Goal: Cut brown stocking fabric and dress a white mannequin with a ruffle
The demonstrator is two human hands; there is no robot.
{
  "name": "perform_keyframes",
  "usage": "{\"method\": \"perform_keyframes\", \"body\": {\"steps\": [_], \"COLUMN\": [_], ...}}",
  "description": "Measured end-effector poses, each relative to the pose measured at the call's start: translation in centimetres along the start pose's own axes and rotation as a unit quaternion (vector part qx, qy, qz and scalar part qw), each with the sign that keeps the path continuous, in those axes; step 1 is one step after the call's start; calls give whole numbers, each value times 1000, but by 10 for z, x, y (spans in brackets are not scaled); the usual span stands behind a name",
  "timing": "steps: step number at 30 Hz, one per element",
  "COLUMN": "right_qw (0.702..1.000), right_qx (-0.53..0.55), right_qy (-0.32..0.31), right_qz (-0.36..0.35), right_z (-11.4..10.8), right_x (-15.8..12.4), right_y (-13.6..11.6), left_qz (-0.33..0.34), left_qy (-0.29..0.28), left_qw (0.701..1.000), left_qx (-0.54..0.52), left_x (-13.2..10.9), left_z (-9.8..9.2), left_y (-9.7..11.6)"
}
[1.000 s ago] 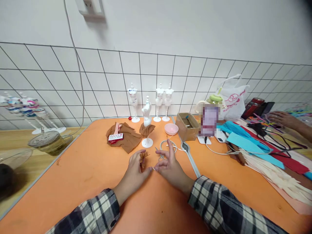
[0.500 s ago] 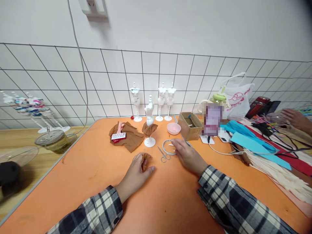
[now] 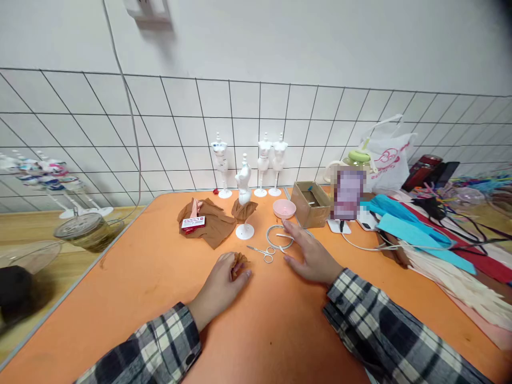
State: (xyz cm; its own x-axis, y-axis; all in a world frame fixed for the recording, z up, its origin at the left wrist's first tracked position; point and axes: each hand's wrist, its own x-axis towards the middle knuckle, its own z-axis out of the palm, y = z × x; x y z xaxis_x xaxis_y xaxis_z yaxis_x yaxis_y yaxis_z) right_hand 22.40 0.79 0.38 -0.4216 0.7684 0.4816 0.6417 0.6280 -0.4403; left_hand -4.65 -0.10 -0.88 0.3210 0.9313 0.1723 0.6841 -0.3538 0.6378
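Note:
My left hand [image 3: 224,280] is curled around a gathered piece of brown fabric [image 3: 239,261], low over the orange table. My right hand [image 3: 310,256] is open, fingers spread, beside a coil of pale wire [image 3: 276,236]. Small scissors [image 3: 264,252] lie between my hands, their tips pointing left. Just beyond stands a white miniature dress form [image 3: 244,184] with brown fabric [image 3: 244,211] gathered round its lower part. To its left, a small red and white box [image 3: 193,223] rests on a spread brown cloth [image 3: 214,226].
A pink bowl [image 3: 284,208] and a cardboard box [image 3: 311,205] stand behind my right hand. More dress forms [image 3: 220,160] line the wall. A phone [image 3: 349,194] stands at right, near blue fabric [image 3: 424,240] and cables. A lidded glass jar [image 3: 86,232] sits left.
The scissors have turned so their tips point left. My right hand has drawn back slightly from the wire coil, its fingers spreading. My left hand keeps the fabric. The other person's hand has left view.

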Motion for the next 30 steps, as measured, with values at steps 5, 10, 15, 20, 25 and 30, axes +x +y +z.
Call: {"method": "perform_keyframes", "body": {"steps": [5, 10, 15, 20, 25, 30], "right_qw": [971, 910, 879, 947, 972, 967], "right_qx": [220, 372, 419, 305, 225, 238], "right_qy": [95, 54, 116, 80, 68, 90], "right_qz": [1, 172, 198, 60, 19, 32], "right_z": [36, 82, 82, 75, 68, 59], "right_x": [-3, 0, 6, -1, -1, 0], "right_y": [-42, -85, -85, -72, -57, -53], "left_qz": [53, 89, 89, 86, 122, 122], "left_qy": [13, 36, 32, 18, -2, 18], "left_qw": [984, 962, 963, 967, 964, 966], "left_qx": [172, 254, 254, 238, 235, 227], "left_x": [-8, -18, -19, -21, -19, -16], "left_z": [2, 9, 12, 11, 0, -13], "left_y": [14, 26, 29, 30, 20, 14]}}
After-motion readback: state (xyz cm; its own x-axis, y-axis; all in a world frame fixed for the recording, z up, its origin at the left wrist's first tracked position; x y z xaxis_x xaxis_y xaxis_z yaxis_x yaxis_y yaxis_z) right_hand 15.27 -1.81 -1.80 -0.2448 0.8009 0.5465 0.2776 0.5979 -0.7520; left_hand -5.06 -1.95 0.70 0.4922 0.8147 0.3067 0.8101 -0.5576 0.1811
